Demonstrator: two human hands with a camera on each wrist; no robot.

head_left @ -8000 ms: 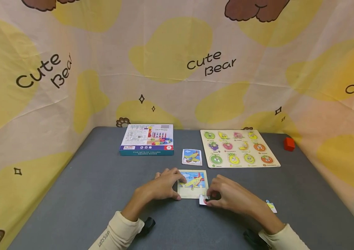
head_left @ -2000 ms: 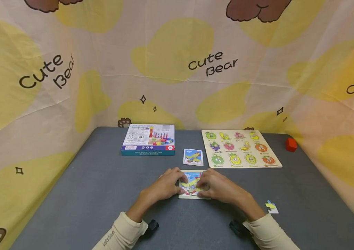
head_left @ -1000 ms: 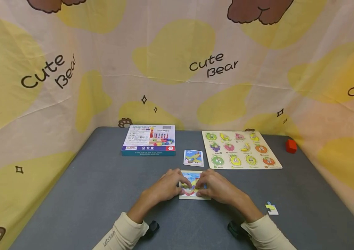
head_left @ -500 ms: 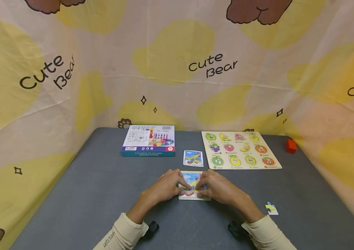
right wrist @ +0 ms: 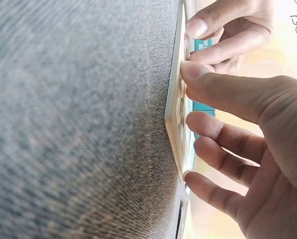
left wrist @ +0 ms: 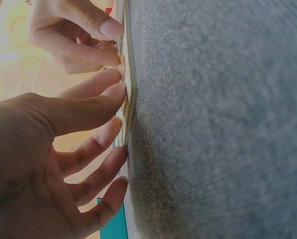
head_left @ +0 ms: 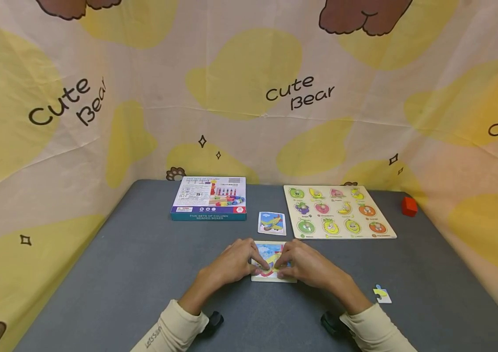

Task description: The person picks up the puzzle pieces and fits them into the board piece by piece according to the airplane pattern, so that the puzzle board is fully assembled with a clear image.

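Note:
A small jigsaw puzzle of a yellow plane in a pale wooden tray (head_left: pixel 273 280) lies in front of the person, pieces covering most of it. My left hand (head_left: pixel 233 262) presses on its left side with thumb and index fingertips; the other fingers touch the tray's edge in the left wrist view. From the other side my right hand (head_left: pixel 308 264) presses down with thumb and fingertips, hiding the picture's right part. Both index fingers nearly meet mid-puzzle. One loose yellow-and-white puzzle piece (head_left: pixel 382 294) lies to the right, beside the right forearm.
Behind the puzzle is a plane picture card (head_left: pixel 271 223). A bead-set box (head_left: pixel 208 198) stands at back left, a wooden fruit board (head_left: pixel 340 212) at back right. Near the far right edge sits a red block (head_left: pixel 409 206). A printed cloth surrounds the grey table (head_left: pixel 143 274).
Eight seconds ago the right hand pinched a piece by the tray's lower right corner and the lower row was bare. Pieces now fill there, and both hands' fingertips have shifted slightly inward.

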